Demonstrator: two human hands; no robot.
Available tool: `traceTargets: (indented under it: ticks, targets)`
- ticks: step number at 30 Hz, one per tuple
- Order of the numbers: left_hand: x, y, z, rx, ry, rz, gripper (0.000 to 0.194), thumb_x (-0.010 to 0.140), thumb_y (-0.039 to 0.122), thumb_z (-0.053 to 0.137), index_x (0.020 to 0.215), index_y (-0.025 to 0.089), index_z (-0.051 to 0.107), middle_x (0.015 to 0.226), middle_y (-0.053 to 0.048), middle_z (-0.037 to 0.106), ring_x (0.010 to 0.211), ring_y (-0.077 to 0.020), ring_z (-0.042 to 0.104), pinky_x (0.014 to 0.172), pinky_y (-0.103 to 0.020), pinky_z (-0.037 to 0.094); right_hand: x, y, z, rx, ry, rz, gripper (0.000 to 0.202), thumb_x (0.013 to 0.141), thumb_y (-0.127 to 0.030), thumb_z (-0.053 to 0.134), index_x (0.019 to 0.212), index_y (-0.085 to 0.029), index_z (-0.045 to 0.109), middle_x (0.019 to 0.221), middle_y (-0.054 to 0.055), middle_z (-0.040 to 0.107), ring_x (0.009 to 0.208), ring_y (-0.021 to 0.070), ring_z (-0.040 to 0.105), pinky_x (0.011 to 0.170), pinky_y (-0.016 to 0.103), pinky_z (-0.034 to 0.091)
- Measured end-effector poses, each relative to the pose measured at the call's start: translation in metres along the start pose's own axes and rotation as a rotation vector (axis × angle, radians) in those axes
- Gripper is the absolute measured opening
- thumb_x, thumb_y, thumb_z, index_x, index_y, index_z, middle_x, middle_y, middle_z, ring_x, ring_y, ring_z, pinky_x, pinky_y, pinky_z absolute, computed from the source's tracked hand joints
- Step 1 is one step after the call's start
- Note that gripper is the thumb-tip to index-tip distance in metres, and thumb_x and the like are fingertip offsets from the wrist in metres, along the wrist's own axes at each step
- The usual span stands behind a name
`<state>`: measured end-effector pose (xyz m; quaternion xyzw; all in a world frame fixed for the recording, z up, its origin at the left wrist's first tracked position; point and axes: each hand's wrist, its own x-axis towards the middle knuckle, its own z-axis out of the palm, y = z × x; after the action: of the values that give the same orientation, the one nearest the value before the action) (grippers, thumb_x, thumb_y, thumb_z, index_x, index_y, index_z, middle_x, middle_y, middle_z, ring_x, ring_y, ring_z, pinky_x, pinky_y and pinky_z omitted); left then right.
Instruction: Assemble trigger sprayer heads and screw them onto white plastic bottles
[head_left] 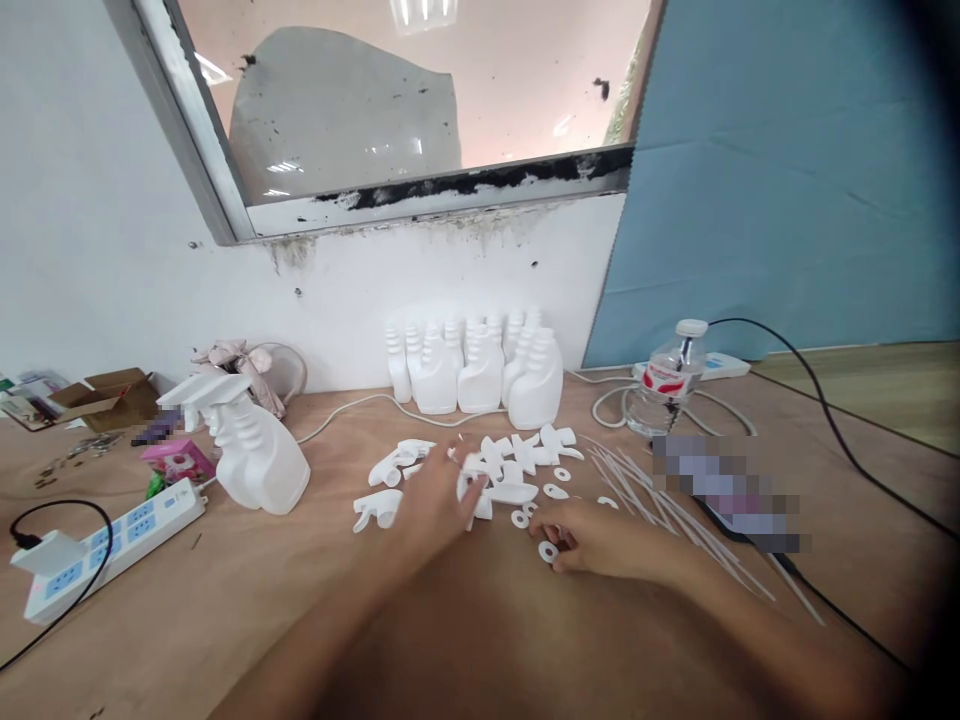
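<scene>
My left hand (435, 500) is among the loose white trigger spray heads. Its thumb and fingers are curled around a white trigger spray head (471, 487), partly hidden by the hand. My right hand (581, 538) is closed, with a flat white ring washer (548, 551) at its fingertips. Close by lie another white washer (520, 519) and a further washer (555, 491). Several more trigger spray heads (386, 505) are scattered to the left of and beyond my left hand.
Several white bottles (480, 375) stand against the wall; two fitted spray bottles (262, 460) are at left. Thin white tubes (667, 510) lie at right, near a water bottle (664, 385) and a blurred dark device (731, 500). A power strip (112, 550) and cables cross the left side.
</scene>
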<state>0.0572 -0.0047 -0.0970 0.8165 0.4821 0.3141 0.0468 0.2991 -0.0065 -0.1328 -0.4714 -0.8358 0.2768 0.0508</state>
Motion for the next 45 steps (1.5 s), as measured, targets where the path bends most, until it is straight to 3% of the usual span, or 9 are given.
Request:
traceTargets:
  ticks: [3,6,11,15,18,26,32,38,45]
  targets:
    - [-0.029,-0.013,0.05,0.061,-0.12,0.123,0.043,0.083,0.027,0.061,0.123,0.02,0.049,0.127,-0.011,0.052,0.114,-0.0267,0.052,0.094,-0.041,0.047,0.005,0.005,0.011,0.017,0.023,0.002,0.016,0.069,-0.012,0.06,0.084,-0.018,0.064,0.071,0.0,0.06,0.064,0.0129,0.052,0.055,0.022,0.032]
    - [-0.041,-0.022,0.067,0.177,-0.141,0.193,0.048,0.085,0.028,0.059,0.129,0.018,0.044,0.131,-0.012,0.05,0.117,-0.0296,0.048,0.098,-0.046,0.044,0.01,0.012,0.022,0.059,0.061,0.004,0.009,0.073,-0.017,0.059,0.081,-0.017,0.062,0.07,0.0,0.058,0.063,0.0126,0.05,0.055,0.022,0.032]
    - [-0.037,-0.03,0.068,0.277,-0.109,0.276,0.032,0.089,0.017,0.049,0.122,0.017,0.05,0.125,-0.011,0.057,0.109,-0.028,0.053,0.09,-0.044,0.047,0.012,0.013,0.031,0.105,0.116,-0.055,0.005,0.075,-0.017,0.059,0.079,-0.017,0.058,0.071,-0.001,0.055,0.065,0.0126,0.048,0.06,0.023,0.034]
    - [-0.043,-0.029,0.068,0.151,-0.055,0.299,0.031,0.089,0.016,0.05,0.119,0.018,0.05,0.119,-0.009,0.061,0.108,-0.0253,0.055,0.09,-0.042,0.047,0.01,0.007,0.033,0.101,0.212,-0.085,0.007,0.076,-0.017,0.059,0.08,-0.019,0.054,0.079,0.0,0.057,0.071,0.0139,0.05,0.066,0.025,0.038]
    - [-0.049,-0.021,0.066,-0.054,-0.022,0.211,0.032,0.087,0.018,0.054,0.119,0.02,0.049,0.115,-0.008,0.062,0.104,-0.0217,0.057,0.089,-0.037,0.047,0.011,0.007,0.036,0.072,0.282,-0.085,0.003,0.083,-0.02,0.054,0.08,-0.02,0.053,0.077,0.0,0.059,0.073,0.0159,0.053,0.068,0.027,0.041]
    - [-0.052,-0.01,0.061,-0.411,-0.061,-0.125,0.028,0.084,0.024,0.058,0.111,0.023,0.053,0.102,-0.003,0.065,0.093,-0.0188,0.061,0.083,-0.033,0.049,0.014,0.004,0.038,0.105,0.543,-0.246,0.019,0.092,-0.022,0.044,0.095,-0.021,0.062,0.093,0.007,0.069,0.086,0.0191,0.063,0.078,0.033,0.05]
    - [-0.057,-0.006,0.058,-0.549,-0.029,-0.149,0.027,0.084,0.024,0.057,0.111,0.022,0.051,0.103,-0.002,0.065,0.092,-0.0164,0.061,0.083,-0.029,0.049,0.01,-0.001,0.037,0.092,0.744,-0.36,0.015,0.093,-0.02,0.046,0.094,-0.022,0.061,0.093,0.006,0.068,0.089,0.018,0.065,0.081,0.03,0.052]
    - [-0.062,-0.001,0.056,-0.547,-0.135,-0.151,0.028,0.08,0.026,0.061,0.106,0.022,0.051,0.095,-0.001,0.066,0.083,-0.0163,0.061,0.076,-0.028,0.048,0.008,-0.004,0.039,0.099,0.904,-0.325,0.01,0.092,-0.018,0.05,0.095,-0.02,0.059,0.094,0.007,0.064,0.088,0.018,0.062,0.079,0.03,0.05]
    - [-0.063,-0.004,0.067,-0.732,-0.279,-0.167,0.029,0.079,0.022,0.062,0.104,0.021,0.047,0.092,-0.001,0.068,0.081,-0.0149,0.063,0.071,-0.024,0.047,0.003,-0.018,0.048,0.08,0.866,-0.465,0.016,0.09,-0.012,0.05,0.098,-0.021,0.06,0.092,0.007,0.065,0.087,0.0172,0.064,0.077,0.029,0.052]
